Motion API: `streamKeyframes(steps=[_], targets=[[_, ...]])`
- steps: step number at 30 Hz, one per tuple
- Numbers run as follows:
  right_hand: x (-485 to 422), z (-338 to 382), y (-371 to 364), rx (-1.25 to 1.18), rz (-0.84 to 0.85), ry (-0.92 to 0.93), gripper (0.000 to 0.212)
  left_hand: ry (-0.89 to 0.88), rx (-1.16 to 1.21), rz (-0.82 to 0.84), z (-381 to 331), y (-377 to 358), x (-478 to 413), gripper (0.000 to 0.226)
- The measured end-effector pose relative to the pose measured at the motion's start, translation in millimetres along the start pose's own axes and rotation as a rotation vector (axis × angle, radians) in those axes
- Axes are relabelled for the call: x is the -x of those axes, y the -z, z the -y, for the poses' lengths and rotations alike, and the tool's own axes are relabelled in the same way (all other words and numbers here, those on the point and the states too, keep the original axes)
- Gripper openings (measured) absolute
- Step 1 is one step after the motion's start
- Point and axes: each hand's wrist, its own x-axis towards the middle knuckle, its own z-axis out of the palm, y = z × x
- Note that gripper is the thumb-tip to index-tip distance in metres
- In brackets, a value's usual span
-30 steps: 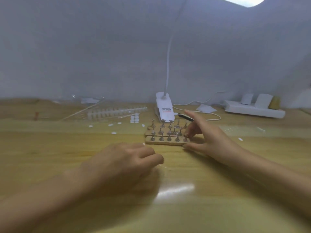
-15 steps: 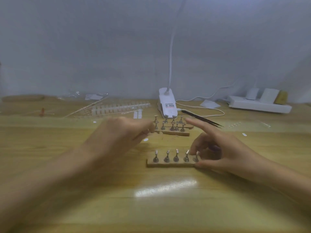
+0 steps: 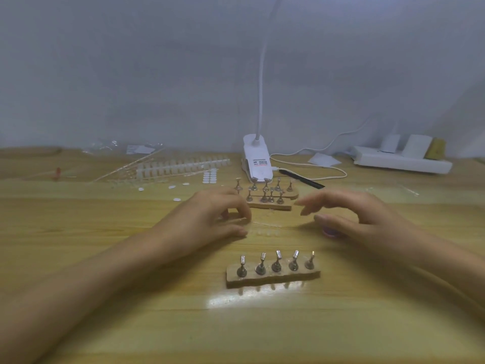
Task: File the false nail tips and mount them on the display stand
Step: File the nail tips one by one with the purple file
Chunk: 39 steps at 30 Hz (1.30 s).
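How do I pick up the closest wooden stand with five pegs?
Pinch the wooden base at its two short ends, coming in low from left and right. It lies flat on the table with both ends free. The thin metal pegs standing along its top would likely make poor handles.

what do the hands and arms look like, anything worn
Left forearm and right forearm are bare to the frame edge, no sleeves. Left hand and right hand show no gloves, rings, watch or bracelet. Nails are too blurred to judge.
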Motion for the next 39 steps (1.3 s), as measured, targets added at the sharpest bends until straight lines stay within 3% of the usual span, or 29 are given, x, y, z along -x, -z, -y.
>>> streamKeyframes(steps=[2,4,8,11,16,21,25,29,33,37,39], targets=[[-12.0,-1.1,-2.3,0.194,0.028,0.098,0.028,-0.018,-0.029,-0.008,-3.0,-2.0,0.2,0.023],[-22.3,-7.0,-7.0,0.342,0.051,0.164,0.026,-0.029,-0.108,0.015,-6.5,-4.5,0.5,0.039],[-34.8,-13.1,-20.2,0.287,-0.073,0.003,0.035,-0.080,-0.289,0.157,-11.8,-8.9,0.8,0.069],[-46.2,-15.2,-25.3,0.199,-0.114,-0.109,0.049,-0.053,-0.230,0.157,-11.7,-5.4,0.0,0.066],[-61.5,-15.6,-26.6,0.142,-0.133,-0.134,0.050,-0.238,-0.480,0.131,-14.0,2.6,-0.5,0.059],[-65.3,-17.3,-23.7,0.079,-0.144,-0.145,0.049,-0.222,-0.600,0.204,-14.2,18.1,-3.5,0.076],[-64.2,-19.4,-15.0,0.068,-0.156,-0.192,0.052,-0.408,-0.723,0.104,-11.4,37.2,7.0,0.059],[-57.2,-22.3,-10.2,0.077,-0.158,-0.217,0.051,-0.451,-0.780,0.061,12.2,50.7,27.2,0.058],[-50.5,-24.6,-6.4,0.085,-0.155,-0.220,0.051,-0.289,-0.874,-0.002,46.0,62.4,53.9,0.068],[-49.5,-24.5,-5.8,0.110,-0.132,-0.197,0.050,0.166,-0.874,0.062,69.1,68.9,62.8,0.088],[-50.5,-24.0,-6.4,0.131,-0.114,-0.195,0.050,0.355,-0.775,0.136,70.0,66.9,55.6,0.079]])
